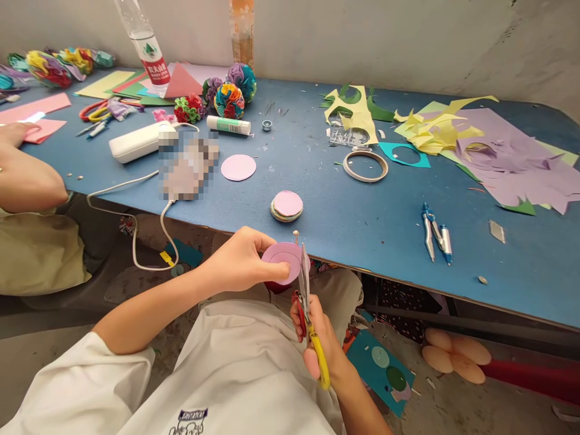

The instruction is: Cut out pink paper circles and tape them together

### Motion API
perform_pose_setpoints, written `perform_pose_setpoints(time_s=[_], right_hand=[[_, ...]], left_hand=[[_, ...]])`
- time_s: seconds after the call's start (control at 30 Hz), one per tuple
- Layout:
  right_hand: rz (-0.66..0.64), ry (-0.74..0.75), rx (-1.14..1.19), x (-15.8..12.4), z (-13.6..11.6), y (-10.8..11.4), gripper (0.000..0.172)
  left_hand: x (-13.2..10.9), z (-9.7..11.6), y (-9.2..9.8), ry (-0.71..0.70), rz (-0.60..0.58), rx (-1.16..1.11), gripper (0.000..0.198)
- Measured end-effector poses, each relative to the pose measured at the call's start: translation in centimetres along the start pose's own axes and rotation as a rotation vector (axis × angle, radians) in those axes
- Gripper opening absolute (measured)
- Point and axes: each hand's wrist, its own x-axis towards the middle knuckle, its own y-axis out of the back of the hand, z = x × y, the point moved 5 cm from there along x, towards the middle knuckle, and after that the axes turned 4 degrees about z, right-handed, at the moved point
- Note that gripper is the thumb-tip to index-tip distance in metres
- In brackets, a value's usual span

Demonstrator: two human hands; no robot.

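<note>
Scissors [308,308] upright, blades up, cutting pink disc [283,261].

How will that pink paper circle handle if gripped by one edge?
The pink paper circle is probably light and floppy: it looks like a thin sheet, and the left hand supports it from one side. It likely tears easily, since the scissors bite its edge.

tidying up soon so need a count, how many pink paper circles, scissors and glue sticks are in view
pink paper circles: 3, one in left hand, one loose on table, one topping stack
scissors: 2, one in right hand, one far left
glue sticks: 1
total: 6
</note>
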Motion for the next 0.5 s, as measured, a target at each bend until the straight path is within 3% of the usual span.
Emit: perform_pose_setpoints(time_s=[0.23, 0.5], right_hand=[[-0.015, -0.124, 0.038, -0.1, 0.6, -0.3, 0.045], [0.093, -0.085, 0.074, 0.6, -0.8, 0.0, 0.043]], left_hand=[[0.1, 0.6, 0.3, 0.012, -0.074, 0.039, 0.015], [0.8, 2.1, 0.9, -0.052, -0.039, 0.107, 0.015]])
